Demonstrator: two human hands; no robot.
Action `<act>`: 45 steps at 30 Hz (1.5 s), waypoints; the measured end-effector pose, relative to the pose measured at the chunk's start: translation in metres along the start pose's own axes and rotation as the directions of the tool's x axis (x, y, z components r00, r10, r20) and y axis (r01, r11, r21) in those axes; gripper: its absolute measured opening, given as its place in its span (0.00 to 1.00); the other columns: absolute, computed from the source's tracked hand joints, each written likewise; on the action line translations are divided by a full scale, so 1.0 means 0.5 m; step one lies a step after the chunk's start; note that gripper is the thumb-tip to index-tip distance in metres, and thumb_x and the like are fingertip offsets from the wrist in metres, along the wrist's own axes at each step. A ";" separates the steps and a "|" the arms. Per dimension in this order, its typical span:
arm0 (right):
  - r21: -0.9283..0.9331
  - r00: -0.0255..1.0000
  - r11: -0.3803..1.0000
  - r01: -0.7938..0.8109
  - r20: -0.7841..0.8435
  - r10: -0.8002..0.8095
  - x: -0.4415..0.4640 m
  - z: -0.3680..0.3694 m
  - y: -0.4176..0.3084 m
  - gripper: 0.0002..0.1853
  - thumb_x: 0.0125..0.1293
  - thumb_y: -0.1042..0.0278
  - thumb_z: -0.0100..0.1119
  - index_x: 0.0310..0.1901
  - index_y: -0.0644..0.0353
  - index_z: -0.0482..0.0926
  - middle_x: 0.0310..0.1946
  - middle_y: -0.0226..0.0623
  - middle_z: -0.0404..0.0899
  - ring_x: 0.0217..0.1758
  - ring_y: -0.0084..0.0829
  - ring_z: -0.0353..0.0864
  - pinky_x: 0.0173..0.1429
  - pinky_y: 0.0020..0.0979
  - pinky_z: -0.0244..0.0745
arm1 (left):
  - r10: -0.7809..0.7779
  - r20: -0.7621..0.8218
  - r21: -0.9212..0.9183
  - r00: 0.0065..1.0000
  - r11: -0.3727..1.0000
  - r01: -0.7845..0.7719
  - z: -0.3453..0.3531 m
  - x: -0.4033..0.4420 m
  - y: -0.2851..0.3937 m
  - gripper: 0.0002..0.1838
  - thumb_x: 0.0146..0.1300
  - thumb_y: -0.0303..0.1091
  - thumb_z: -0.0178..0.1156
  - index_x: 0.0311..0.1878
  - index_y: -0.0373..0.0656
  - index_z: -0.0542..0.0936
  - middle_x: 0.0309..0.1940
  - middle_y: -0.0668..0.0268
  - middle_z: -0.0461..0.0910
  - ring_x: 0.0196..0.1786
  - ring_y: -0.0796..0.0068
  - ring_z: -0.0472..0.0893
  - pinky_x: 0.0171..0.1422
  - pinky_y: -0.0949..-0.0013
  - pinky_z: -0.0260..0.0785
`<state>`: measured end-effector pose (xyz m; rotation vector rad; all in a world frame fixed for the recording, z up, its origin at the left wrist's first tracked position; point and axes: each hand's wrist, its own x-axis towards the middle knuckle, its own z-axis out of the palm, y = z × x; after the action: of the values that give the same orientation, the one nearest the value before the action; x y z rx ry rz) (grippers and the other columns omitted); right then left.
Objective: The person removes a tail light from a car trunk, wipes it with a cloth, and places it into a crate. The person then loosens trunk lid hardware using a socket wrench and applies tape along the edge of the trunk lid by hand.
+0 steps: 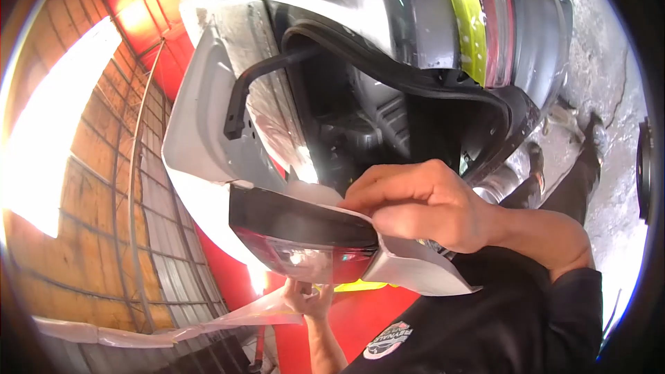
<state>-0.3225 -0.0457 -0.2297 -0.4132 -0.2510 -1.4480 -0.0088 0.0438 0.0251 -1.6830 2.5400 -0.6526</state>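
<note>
A vehicle tail light [305,242], black on top with red and clear lens below, sits at the corner of a white body panel [190,166]. My right hand [436,208] is closed in a pinch at the inner edge of the light, beside the open compartment. Its fingertips are partly hidden, so what they pinch does not show. Underneath the light, my left hand [308,298] has its fingers curled up against the lower edge, partly covered by the light. A pale curved panel [429,270] extends past the light below my right wrist.
Behind my right hand lies the dark open compartment [374,125], edged by a black rubber seal [415,69]. A black hinge arm [239,107] juts out at its left. Glossy bodywork [422,14] curves overhead. Concrete floor [603,48] shows at right, a barred wall [90,201] at left.
</note>
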 end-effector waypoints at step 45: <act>-0.978 0.832 -0.027 0.208 0.191 -0.521 0.053 0.155 -0.039 0.31 0.55 0.59 0.76 0.55 0.74 0.79 0.44 0.49 0.74 0.44 0.47 0.73 0.50 0.41 0.74 | 0.660 0.105 -0.112 0.744 0.751 -0.651 -0.038 0.504 0.371 0.05 0.56 0.19 0.61 0.35 0.37 0.82 0.23 0.59 0.76 0.25 0.57 0.77 0.31 0.58 0.70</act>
<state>-0.3323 -0.0385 -0.1463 -1.3951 1.0935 -2.0561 -0.2808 -0.1121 0.0282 -0.6783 2.7897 -0.3665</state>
